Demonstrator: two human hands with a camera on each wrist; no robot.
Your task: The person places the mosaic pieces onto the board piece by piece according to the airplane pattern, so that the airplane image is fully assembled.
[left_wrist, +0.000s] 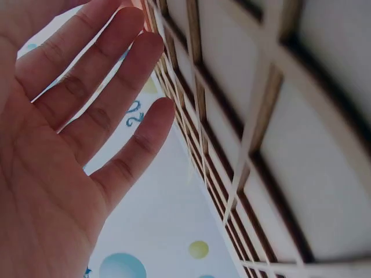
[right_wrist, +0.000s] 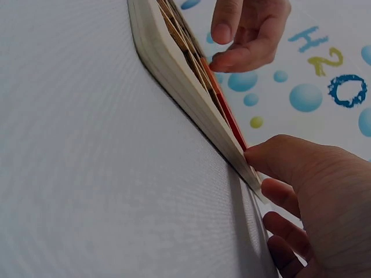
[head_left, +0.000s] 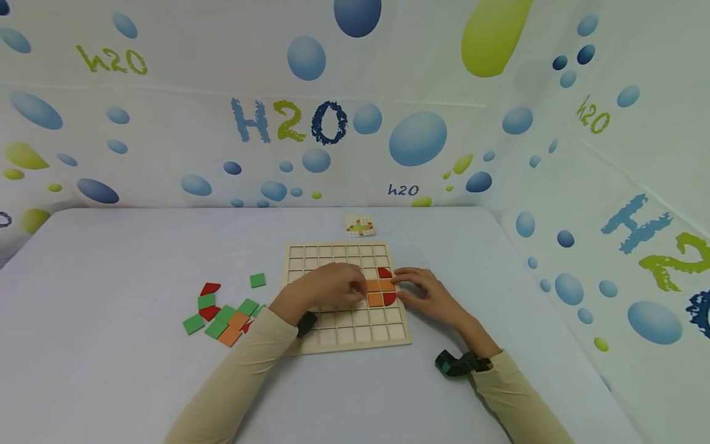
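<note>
A wooden grid board (head_left: 383, 335) lies on the white table. Over its middle my left hand (head_left: 333, 285) is held, fingertips close to the orange square tiles (head_left: 375, 300) set in the right columns. Seen from the right wrist, thumb and forefinger of the left hand (right_wrist: 252, 35) stand apart with nothing between them. Two red curved tiles, an upper one (head_left: 384, 272) and a lower one (head_left: 390, 299), sit in cells beside the orange ones. My right hand (head_left: 429, 299) rests at the board's right edge, its thumb touching the rim near the lower red tile.
Left of the board lies a loose pile of green (head_left: 193, 324), red (head_left: 209, 312) and orange tiles (head_left: 230, 336). One green square (head_left: 257, 280) lies apart from it. A small pattern card (head_left: 360, 227) is behind the board. A printed curtain (head_left: 244, 185) stands behind the table.
</note>
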